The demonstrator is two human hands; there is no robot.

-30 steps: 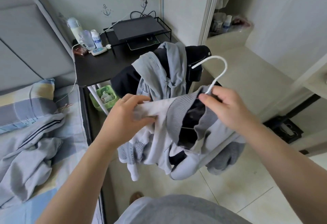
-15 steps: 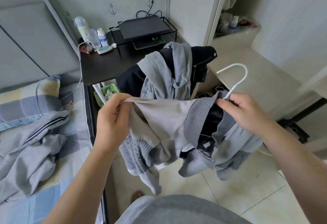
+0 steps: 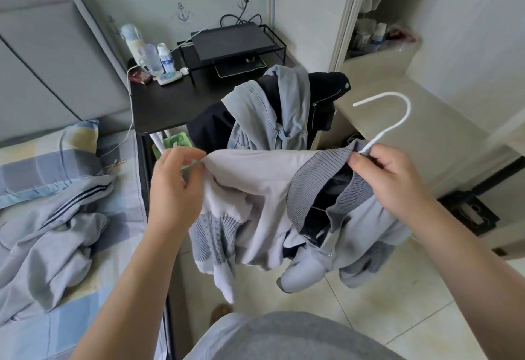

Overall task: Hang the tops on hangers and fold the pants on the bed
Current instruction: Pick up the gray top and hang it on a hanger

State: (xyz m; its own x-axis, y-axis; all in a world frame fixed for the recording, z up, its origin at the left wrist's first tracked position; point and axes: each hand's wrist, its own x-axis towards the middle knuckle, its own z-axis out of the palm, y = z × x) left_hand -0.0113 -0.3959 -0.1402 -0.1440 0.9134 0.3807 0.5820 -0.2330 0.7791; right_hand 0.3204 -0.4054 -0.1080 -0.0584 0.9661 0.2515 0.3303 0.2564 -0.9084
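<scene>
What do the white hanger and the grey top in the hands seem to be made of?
The white hanger looks like thin wire with a matte white coating: its hook is slim and smoothly bent. The grey top seems a soft knit fabric, perhaps cotton blend: ribbed collar, limp folds.

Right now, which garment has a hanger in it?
The grey jacket the left hand pinches: a white hook, in the right hand, rises from its collar. The hoodie, black jacket and pants show none.
</scene>
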